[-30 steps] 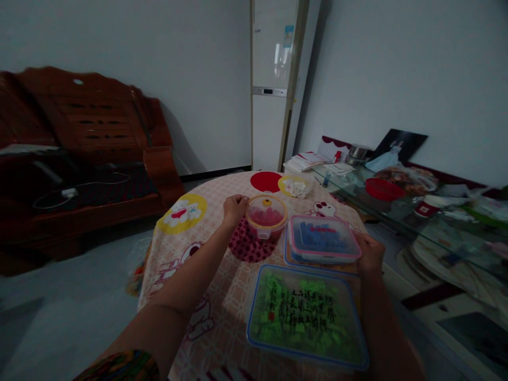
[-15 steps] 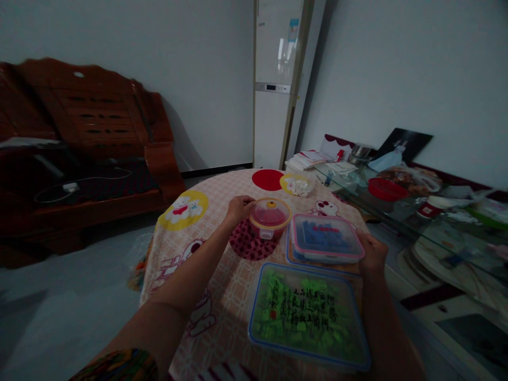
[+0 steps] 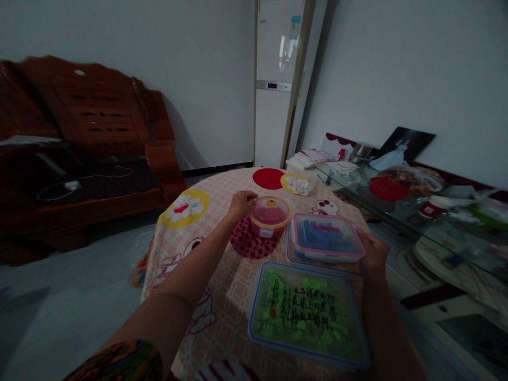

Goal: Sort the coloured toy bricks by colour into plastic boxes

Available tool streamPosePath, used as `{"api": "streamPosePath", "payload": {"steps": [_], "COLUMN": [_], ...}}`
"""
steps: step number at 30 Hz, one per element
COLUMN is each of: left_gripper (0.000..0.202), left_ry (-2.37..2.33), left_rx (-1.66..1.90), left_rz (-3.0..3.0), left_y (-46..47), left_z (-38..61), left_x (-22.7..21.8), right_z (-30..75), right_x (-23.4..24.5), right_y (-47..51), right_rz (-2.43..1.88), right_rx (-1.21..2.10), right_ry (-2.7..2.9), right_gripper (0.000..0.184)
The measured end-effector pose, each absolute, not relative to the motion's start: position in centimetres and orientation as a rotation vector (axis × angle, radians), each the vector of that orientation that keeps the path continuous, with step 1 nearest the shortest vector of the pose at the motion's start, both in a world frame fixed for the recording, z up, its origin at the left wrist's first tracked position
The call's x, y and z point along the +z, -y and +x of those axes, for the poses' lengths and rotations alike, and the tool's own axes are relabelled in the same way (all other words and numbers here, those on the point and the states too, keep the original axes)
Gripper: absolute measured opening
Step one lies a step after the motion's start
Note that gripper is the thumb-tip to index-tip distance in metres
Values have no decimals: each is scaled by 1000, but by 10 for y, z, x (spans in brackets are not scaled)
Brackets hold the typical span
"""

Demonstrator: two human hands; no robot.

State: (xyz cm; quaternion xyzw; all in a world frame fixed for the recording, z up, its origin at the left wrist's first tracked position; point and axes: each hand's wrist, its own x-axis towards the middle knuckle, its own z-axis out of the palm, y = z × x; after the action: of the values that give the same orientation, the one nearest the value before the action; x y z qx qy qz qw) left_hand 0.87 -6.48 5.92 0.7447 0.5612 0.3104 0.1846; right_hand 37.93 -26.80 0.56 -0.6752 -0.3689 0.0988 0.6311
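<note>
My left hand (image 3: 242, 204) is at the left rim of a round food container (image 3: 271, 216) with a yellow-edged lid and reddish contents. Its fingers are bent, with the tips at the lid's edge. My right hand (image 3: 373, 253) grips the right end of a rectangular food container (image 3: 326, 238) with a pink-rimmed lid and blue pieces inside. That one rests on a blue-edged piece (image 3: 292, 258), mostly covered. Nearest to me lies a large blue-rimmed container (image 3: 307, 317) full of green pieces, dark characters printed on its lid.
A patterned cloth covers the round table (image 3: 222, 296). White pieces (image 3: 300, 187) lie in a clear holder at the far side. On the right, a glass-topped stand (image 3: 400, 211) bears a red bowl (image 3: 388, 188), a paper cup (image 3: 433, 206) and bags. A wooden bench (image 3: 95, 121) stands at left.
My left hand has shifted slightly up along the round container's rim. The right hand and the containers look nearly the same.
</note>
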Motion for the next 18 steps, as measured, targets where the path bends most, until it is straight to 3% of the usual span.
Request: {"api": "streamPosePath", "payload": {"steps": [13, 18], "left_gripper": [37, 42], "left_ry": [-1736, -1557], "left_rx": [771, 1170], "left_rz": [2202, 2271], "left_y": [73, 107], "left_z": [22, 24], "left_x": [64, 82], "right_z": [372, 368], "right_x": [14, 24], "right_y": [271, 275], "right_rz": [-1547, -1539], "right_rx": [254, 249], "right_ry": [819, 711], "right_gripper": [41, 36]}}
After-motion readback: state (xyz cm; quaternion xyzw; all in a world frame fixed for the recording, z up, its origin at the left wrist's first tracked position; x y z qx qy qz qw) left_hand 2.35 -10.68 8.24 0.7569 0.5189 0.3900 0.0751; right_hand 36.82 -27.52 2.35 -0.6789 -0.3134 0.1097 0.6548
